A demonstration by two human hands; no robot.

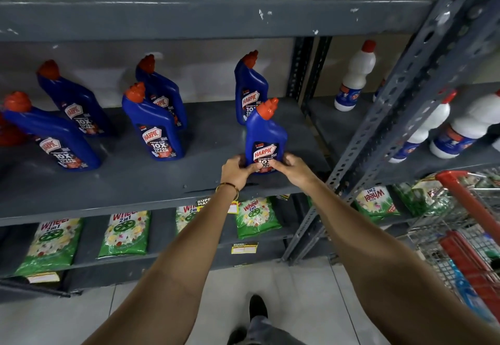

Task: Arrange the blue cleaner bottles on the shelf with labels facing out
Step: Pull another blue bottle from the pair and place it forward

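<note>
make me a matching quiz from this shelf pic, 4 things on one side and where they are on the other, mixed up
Things:
1. blue bottle held in both hands
2. white bottles
3. green detergent packets
4. red-handled trolley

Places:
A. shelf below the blue bottles
B. floor at far right
C. front right of the middle shelf
D. neighbouring shelf unit to the right

Pairs: 1-C, 2-D, 3-A, 4-B

Shop: stocked shelves (162, 179), trolley (465, 225).
</note>
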